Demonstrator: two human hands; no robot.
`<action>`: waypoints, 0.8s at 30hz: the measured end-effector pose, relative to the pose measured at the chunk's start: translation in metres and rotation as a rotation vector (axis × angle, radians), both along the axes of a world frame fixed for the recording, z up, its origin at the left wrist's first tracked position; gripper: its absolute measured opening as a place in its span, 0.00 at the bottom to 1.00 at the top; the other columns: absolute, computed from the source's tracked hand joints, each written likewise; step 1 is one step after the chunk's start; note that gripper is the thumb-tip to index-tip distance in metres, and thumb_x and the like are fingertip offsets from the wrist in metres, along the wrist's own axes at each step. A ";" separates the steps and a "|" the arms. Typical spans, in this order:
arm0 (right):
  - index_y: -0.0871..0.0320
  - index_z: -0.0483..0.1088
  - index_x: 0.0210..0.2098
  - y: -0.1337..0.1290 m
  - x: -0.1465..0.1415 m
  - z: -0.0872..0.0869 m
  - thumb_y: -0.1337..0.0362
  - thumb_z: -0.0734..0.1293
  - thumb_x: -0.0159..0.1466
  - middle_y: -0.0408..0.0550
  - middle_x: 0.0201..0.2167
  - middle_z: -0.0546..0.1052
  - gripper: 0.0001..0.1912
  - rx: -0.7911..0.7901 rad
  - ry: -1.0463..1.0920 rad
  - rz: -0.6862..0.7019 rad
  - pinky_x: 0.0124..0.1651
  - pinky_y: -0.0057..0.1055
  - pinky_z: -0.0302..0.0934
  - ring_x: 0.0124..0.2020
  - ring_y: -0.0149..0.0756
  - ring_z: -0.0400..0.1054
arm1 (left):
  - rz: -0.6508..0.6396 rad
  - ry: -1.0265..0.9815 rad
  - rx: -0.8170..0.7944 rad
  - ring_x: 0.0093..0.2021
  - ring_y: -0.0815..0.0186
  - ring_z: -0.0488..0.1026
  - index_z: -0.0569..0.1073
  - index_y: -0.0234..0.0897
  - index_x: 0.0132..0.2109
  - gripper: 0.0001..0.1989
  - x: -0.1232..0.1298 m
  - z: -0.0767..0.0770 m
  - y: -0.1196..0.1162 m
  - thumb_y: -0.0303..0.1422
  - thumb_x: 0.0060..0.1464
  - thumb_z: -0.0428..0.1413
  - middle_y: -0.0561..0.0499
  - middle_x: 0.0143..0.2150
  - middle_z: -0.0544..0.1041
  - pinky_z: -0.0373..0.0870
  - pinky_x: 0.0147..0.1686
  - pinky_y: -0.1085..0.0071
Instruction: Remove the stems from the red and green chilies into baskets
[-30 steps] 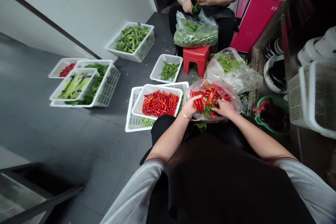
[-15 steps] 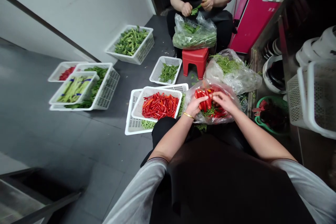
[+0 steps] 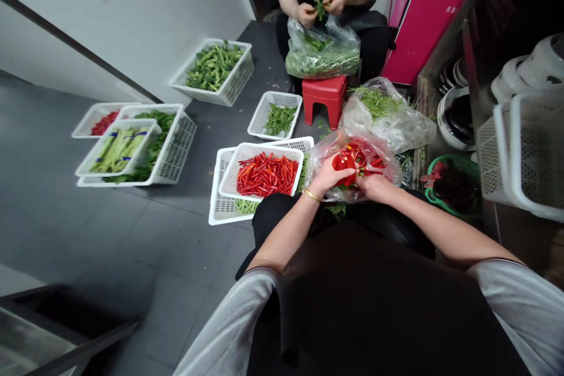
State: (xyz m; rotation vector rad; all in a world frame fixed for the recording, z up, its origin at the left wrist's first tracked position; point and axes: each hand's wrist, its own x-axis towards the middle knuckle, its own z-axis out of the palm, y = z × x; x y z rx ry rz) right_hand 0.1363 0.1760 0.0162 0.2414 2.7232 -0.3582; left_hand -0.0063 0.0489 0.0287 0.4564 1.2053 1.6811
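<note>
A clear plastic bag (image 3: 390,158) of red chilies with green stems lies open in front of my knees. My left hand (image 3: 329,175), with a gold bracelet at the wrist, is closed round a bunch of red chilies (image 3: 344,165) over the bag's left part. Close beside it, my right hand (image 3: 374,187) has its fingers curled in at the stem side of the bunch; what they pinch is too small to make out. To the left, a white basket (image 3: 227,187) full of red chilies rests on a larger white basket (image 3: 215,211) with green vegetables.
Across from me a person's hands (image 3: 324,7) hold greens above a bag on a red stool (image 3: 325,94). White baskets of vegetables stand on the floor (image 3: 176,235) at left. A bag of greens (image 3: 396,120), a green basin (image 3: 449,207) and stacked white baskets (image 3: 535,158) are at right.
My right hand has moved down and its fingers have curled in below the chilies. The bunch in my left hand has turned. The view has shifted slightly.
</note>
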 end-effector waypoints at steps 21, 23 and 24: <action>0.58 0.71 0.29 0.055 -0.049 -0.016 0.49 0.66 0.61 0.43 0.19 0.73 0.18 -0.756 0.407 -0.639 0.28 0.29 0.64 0.21 0.31 0.67 | -0.024 -0.233 -0.012 0.37 0.64 0.76 0.75 0.32 0.41 0.23 -0.002 -0.048 0.021 0.25 0.32 0.69 0.48 0.36 0.79 0.72 0.44 0.65; 0.59 0.72 0.31 0.041 -0.052 -0.010 0.52 0.63 0.65 0.48 0.24 0.76 0.17 -0.567 0.466 -0.573 0.32 0.30 0.64 0.25 0.34 0.69 | 0.007 -0.215 -0.005 0.35 0.65 0.76 0.75 0.32 0.40 0.23 -0.001 -0.050 0.029 0.24 0.32 0.68 0.50 0.34 0.79 0.71 0.45 0.65; 0.60 0.73 0.33 0.033 -0.053 -0.007 0.55 0.61 0.67 0.51 0.29 0.77 0.17 -0.411 0.480 -0.512 0.36 0.31 0.64 0.29 0.35 0.70 | 0.028 -0.194 -0.011 0.35 0.66 0.75 0.75 0.32 0.39 0.22 -0.001 -0.050 0.030 0.23 0.32 0.67 0.51 0.33 0.78 0.71 0.45 0.66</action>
